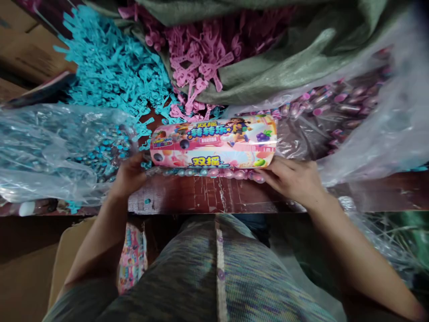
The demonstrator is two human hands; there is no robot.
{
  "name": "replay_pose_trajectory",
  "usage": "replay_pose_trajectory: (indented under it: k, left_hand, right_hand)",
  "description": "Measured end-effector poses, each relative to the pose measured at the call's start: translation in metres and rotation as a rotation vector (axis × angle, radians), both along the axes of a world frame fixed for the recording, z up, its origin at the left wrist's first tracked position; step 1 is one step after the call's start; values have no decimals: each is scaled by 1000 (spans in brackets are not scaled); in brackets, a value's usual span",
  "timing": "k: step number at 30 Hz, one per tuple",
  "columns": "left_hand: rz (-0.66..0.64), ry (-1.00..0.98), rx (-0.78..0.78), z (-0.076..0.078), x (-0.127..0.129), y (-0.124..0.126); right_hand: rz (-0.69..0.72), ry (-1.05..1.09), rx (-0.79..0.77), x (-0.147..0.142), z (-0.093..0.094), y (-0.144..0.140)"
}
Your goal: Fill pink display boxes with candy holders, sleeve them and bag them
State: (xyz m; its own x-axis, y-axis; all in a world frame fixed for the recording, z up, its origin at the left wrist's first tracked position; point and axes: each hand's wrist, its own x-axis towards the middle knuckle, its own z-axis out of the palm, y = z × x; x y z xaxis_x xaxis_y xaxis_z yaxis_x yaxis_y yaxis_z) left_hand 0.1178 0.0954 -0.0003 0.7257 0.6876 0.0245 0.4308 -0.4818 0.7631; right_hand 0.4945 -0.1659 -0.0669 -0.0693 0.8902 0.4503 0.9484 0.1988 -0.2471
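A brightly printed carton (214, 143) lies crosswise at the middle of the dark red table (241, 192), close to its near edge, with yellow and blue lettering, cartoon figures and fruit showing on its curved upper face. Along the carton's near side runs a row of small rounded pieces (204, 172), blue toward the left and pink toward the right. The right hand (295, 179) has the carton's near right corner between thumb and fingers, which are nearly closed, with one fingertip reaching in beside the pink end of the row. The left hand (130, 176) is at the carton's left end with its fingers bent; they are shadowed and blurred, so I cannot tell how far they are open or whether they grip it. On the far left lies a heap of turquoise plastic pieces (110, 67), and beside it, on the far side of the carton, pink plastic pieces (197, 62) spill out of an olive cloth (268, 80). A clear plastic bag (33, 147) with small blue bits spreads at left; on the right, pink-capped tubes (320, 109) lie in clear plastic sheeting (362, 167). Cardboard boxes (30, 53) stand at the far left corner. Below the table's near edge, at left, is more printed packaging (132, 259).
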Motion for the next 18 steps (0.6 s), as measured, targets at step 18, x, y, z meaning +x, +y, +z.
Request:
replay_pose_trajectory:
  k: [18]
  left_hand:
    - [0,110,387,-56,-12,-21]
  right_hand:
    - [-107,38,19,-19,-14,-7]
